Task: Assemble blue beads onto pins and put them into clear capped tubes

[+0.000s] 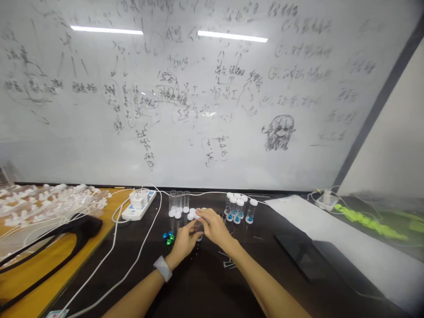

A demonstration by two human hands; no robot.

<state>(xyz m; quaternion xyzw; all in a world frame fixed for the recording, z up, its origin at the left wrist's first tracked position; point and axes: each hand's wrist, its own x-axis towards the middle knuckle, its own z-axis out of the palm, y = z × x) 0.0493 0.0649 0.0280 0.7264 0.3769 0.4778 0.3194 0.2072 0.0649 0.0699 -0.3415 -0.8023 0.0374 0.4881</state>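
Observation:
My left hand and my right hand meet over the dark table. Between their fingers is a small clear tube, mostly covered by them; its white lower end shows beneath. The right fingers curl over the tube's top, and the left fingers close on its side. Loose white caps lie just behind the hands. Shiny blue and green balls rest left of my left hand. Behind stand several clear tubes with white ends. To the right, white-capped tubes hold blue balls. Metal screws lie below my right wrist.
A white power strip and looping white cables lie on the left. Beyond them, a yellow surface carries bagged white parts and a black strap. Flat dark devices and a white sheet lie right. A whiteboard stands behind.

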